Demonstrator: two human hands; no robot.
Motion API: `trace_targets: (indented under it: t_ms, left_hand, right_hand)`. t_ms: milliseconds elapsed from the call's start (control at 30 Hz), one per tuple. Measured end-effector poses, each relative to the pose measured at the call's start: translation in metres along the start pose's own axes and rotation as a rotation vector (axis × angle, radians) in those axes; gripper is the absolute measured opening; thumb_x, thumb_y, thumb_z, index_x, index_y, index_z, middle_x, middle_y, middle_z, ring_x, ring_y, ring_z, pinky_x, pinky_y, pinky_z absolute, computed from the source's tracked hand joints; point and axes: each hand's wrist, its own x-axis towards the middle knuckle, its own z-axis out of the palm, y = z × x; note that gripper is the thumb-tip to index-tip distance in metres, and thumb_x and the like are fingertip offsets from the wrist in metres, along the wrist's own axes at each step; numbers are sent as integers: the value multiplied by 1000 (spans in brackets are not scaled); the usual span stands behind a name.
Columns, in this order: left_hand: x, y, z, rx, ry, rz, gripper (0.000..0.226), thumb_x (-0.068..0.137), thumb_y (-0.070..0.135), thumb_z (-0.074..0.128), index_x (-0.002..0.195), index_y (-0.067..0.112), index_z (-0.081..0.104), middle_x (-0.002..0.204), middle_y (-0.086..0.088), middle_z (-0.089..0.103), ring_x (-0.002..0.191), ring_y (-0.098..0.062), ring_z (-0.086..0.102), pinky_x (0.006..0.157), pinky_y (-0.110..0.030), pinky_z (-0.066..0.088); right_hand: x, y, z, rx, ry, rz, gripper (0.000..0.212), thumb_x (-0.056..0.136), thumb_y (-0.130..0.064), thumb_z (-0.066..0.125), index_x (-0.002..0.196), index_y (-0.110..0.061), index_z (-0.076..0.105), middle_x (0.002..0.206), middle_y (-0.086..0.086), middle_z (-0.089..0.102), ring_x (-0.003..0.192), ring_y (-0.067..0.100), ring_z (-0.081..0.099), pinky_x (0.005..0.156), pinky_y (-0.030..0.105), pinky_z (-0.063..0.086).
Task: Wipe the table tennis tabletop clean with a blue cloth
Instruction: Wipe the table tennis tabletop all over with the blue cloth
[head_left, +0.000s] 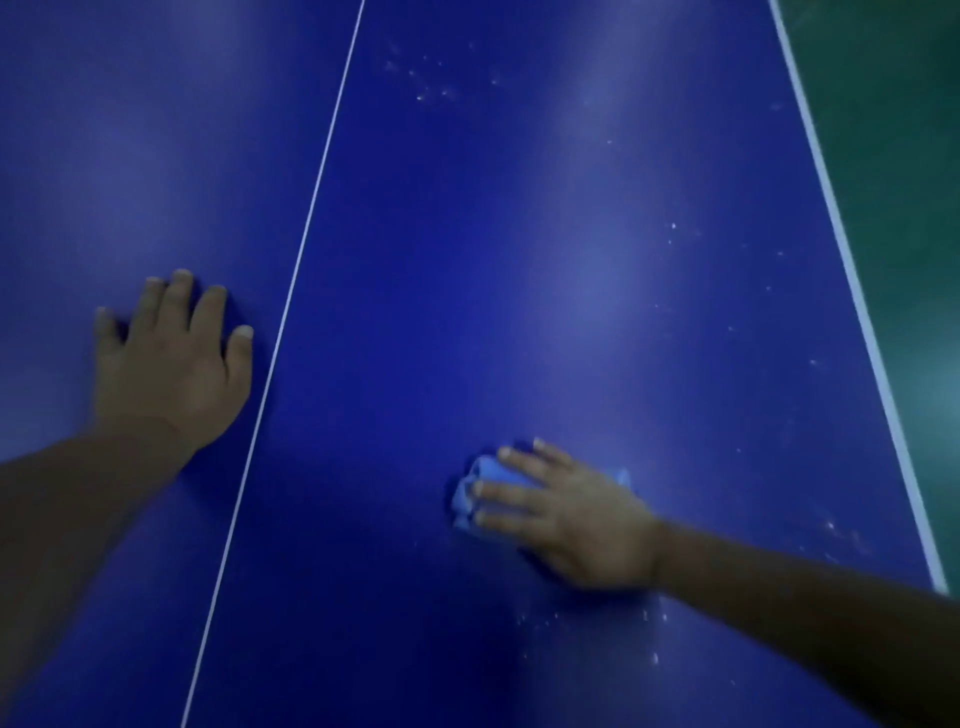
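Big blue counter (519, 234) fills nearly the whole view, glossy, with pale glare bands running up it. A thin white centre line (291, 312) cuts it lengthways, and a broader white edge stripe (852, 270) marks the right side, green floor (904, 156) beyond that. The left hand (171, 364) lies flat on the counter just left of the centre line, fingers straight and spread wide, palm down, holding nothing. Over on the right half, the right hand (571, 514) sits palm down on top of the blue cloth (480, 483), fingers stretched out along it and pressing it to the surface. The cloth is bunched small, light blue, peeking out past the fingertips and a little behind the wrist side. White specks (652, 657) dot the surface near the right forearm, more specks (431, 88) scatter far up the counter, and a few lie close to the edge stripe.
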Motion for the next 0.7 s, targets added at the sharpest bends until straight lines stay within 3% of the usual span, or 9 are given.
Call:
trace_targets:
  t_ms: [100,167,233,300,367,467,533,600,700]
  left_hand:
    - [-14,1,-6,-44,-13,41,61,96,44,28,138,3,44,149,-22,40,141,-39,32,108,-69,22]
    - [-39,-1,-8,-77,-16,86,61,95,42,30,138,2,46,149,-22,41,140,-40,34,110,-66,22]
    - [-72,-3,-11,-100,-23,139,62,94,41,31,137,0,48,149,-23,42,139,-41,36,111,-63,22]
    - [-108,-6,-13,-111,-26,171,60,95,39,32,136,-1,51,148,-23,43,137,-42,38,112,-61,23]
    - [-144,-11,-13,-121,-41,159,58,96,37,33,134,-1,53,147,-22,45,137,-41,39,112,-60,24]
    - [-188,-20,-13,-124,-55,167,56,96,35,33,131,-2,57,146,-22,47,137,-39,39,112,-62,27]
    - [-211,-24,-17,-119,-76,181,56,98,36,32,132,-2,56,147,-20,46,139,-37,37,113,-61,26]
    - [-232,-27,-21,-123,-113,178,58,100,39,29,135,0,54,149,-18,43,142,-34,33,116,-58,23]
    - [-265,-30,-25,-118,-167,168,61,101,42,26,139,1,51,153,-15,39,145,-30,29,119,-53,17]
  right_hand:
    - [10,79,-24,-57,173,413,47,97,-14,44,144,-17,51,150,12,47,130,46,48,105,57,39]
    - [13,112,-37,-14,240,881,46,99,-12,41,145,-17,46,153,7,41,130,42,43,103,54,38]
    - [23,106,-37,24,296,1126,46,99,-15,37,145,-19,43,155,1,36,135,38,36,107,54,33]
    - [48,67,-31,-55,310,996,49,96,-15,38,144,-20,44,153,3,38,132,38,38,103,52,36]
    - [73,9,-16,-21,287,632,51,94,-17,40,145,-23,43,153,4,38,133,39,38,106,53,36]
    - [74,-84,8,29,129,46,53,96,-23,44,149,-29,38,159,-2,31,146,36,25,120,50,16]
    - [59,-80,7,7,97,-146,54,95,-24,45,149,-29,40,159,-4,33,148,34,25,121,49,12]
    - [55,-38,-3,-83,140,-77,51,96,-24,41,146,-30,43,156,0,40,140,36,35,116,52,24]
    - [47,33,-20,-120,223,499,44,99,-16,36,142,-24,45,150,4,42,123,40,45,97,53,40]
